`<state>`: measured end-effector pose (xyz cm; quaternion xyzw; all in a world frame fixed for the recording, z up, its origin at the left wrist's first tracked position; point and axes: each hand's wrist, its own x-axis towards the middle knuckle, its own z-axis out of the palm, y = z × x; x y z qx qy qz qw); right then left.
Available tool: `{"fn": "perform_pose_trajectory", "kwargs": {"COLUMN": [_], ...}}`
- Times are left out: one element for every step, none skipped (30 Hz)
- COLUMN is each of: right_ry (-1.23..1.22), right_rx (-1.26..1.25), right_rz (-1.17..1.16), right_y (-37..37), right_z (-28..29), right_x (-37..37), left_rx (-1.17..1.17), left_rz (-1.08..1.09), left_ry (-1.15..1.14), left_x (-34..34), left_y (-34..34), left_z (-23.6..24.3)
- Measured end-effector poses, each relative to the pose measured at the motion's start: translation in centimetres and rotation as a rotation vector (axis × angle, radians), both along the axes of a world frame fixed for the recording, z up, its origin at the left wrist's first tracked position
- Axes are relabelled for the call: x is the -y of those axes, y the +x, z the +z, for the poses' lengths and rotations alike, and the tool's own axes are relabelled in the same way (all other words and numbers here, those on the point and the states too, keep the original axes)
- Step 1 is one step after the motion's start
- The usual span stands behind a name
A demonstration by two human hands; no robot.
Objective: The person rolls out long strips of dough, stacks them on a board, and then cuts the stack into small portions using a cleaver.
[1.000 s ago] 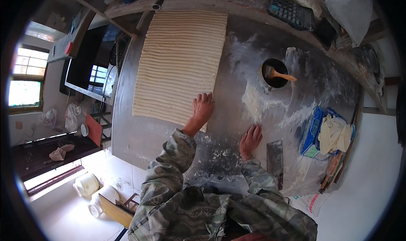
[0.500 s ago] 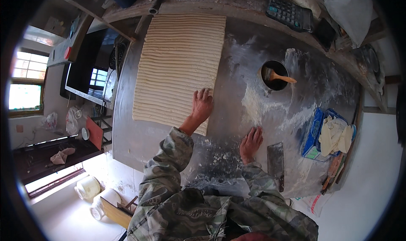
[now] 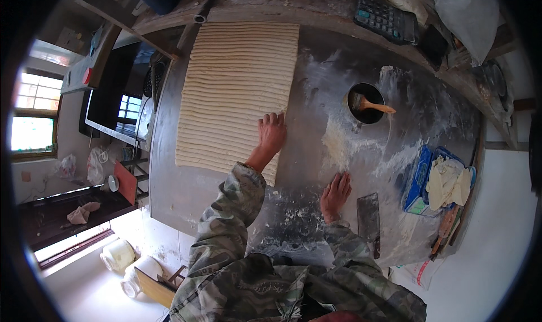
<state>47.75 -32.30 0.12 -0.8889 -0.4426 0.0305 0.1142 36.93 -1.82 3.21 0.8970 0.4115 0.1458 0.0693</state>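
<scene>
A wide slab of pale dough, ridged or cut into many narrow side-by-side strips, lies on the dark worktable left of centre. At its right edge, toward the near end, is my left hand, its fingers bent down and closed on the dough's margin; the fingertips are partly hidden. My right hand rests flat on the floured tabletop with fingers stretched out, holding nothing. Just right of it lies a flat dark-bladed scraper or knife. Beyond that hand stands a round dark pot with a wooden-handled brush in it.
Flour is smeared over the table. At the right stands a blue box with pale scraps on top, beside wooden-handled tools. A calculator sits on the back ledge. White buckets stand on the floor at left.
My left hand has shifted slightly along the dough's right edge, and its forearm has swung a little to the right. My right hand stays in place.
</scene>
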Motion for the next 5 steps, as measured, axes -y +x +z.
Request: {"fn": "perform_pose_trajectory", "kwargs": {"right_ry": [-0.008,-0.015,-0.015,-0.019,-0.023], "right_rx": [-0.002,-0.004,-0.006,-0.006,-0.005], "right_rz": [0.0,0.001,0.003,-0.003,-0.008], "right_y": [-0.06,-0.11,-0.16,-0.05,0.05], "right_z": [0.01,0.02,0.05,0.02,0.0], "right_x": [-0.07,-0.14,-0.2,-0.13,-0.06], "left_rx": [-0.022,-0.044,-0.067,-0.093,-0.12], "left_rz": [0.008,0.016,0.025,0.022,0.02], "left_ry": [-0.013,-0.027,-0.039,-0.082,-0.125], "left_x": [-0.21,-0.42,-0.61,-0.71,-0.81], "left_y": [-0.02,-0.09,-0.23,0.06,0.3], "left_z": [-0.26,-0.49,-0.69,-0.65,-0.6]}}
